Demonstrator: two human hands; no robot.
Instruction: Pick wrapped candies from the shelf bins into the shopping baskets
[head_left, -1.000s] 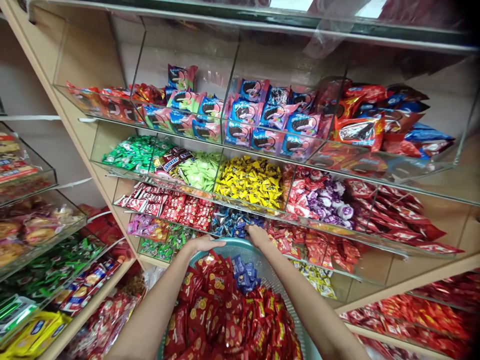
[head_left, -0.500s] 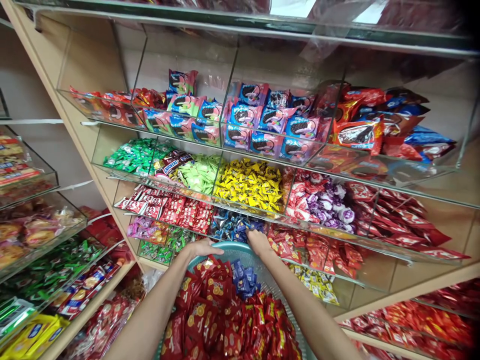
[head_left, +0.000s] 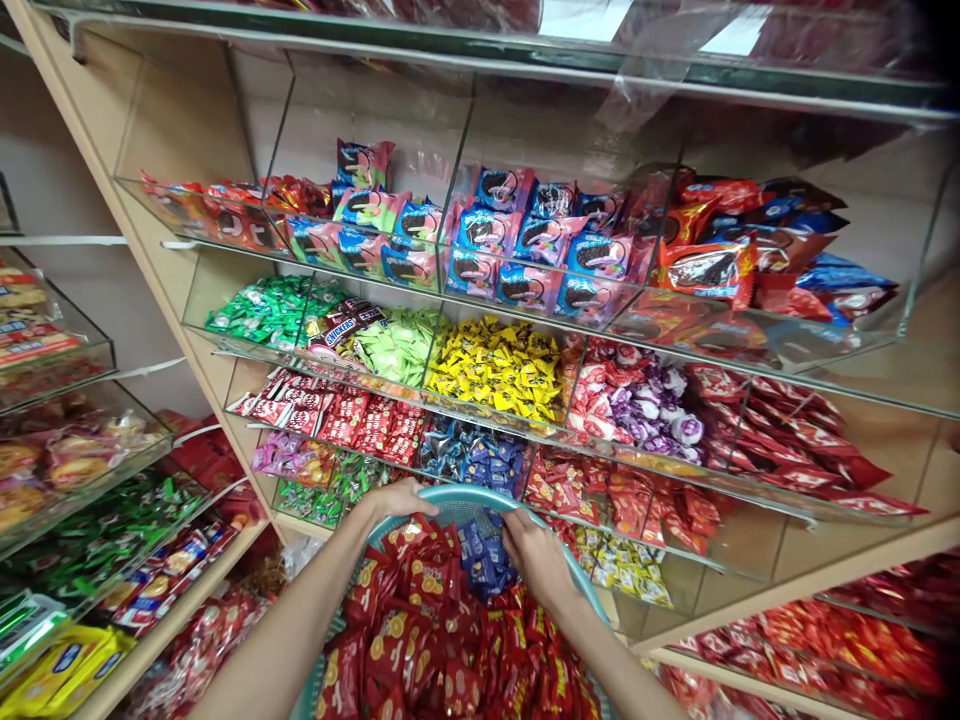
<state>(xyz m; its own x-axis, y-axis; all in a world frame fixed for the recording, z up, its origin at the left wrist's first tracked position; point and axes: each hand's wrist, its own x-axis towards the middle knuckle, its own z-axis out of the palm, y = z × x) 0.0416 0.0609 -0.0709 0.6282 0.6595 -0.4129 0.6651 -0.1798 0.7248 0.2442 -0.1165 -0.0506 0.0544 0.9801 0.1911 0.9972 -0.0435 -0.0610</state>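
Note:
A teal mesh plastic basket [head_left: 461,494] is full of red candy packets [head_left: 409,640], with a small pile of blue candy packets [head_left: 480,560] near its far side. My left hand [head_left: 409,497] grips the far left part of the basket rim. Inside the far right rim, my right hand [head_left: 536,555] has its fingers curled down over blue packets; the fingertips are partly hidden. Just beyond the basket, more blue packets [head_left: 495,462] fill a shelf compartment.
Glass-fronted shelves hold yellow packets [head_left: 499,370], purple-wrapped candies [head_left: 660,405], green packets [head_left: 266,310] and cookie packs [head_left: 484,230]. Red packets [head_left: 566,485] lie right of the blue compartment. A wooden upright [head_left: 150,260] stands left, with another rack beyond it.
My right hand has come back from the blue packets on the shelf and is now inside the basket over its blue pile. My left hand still holds the rim.

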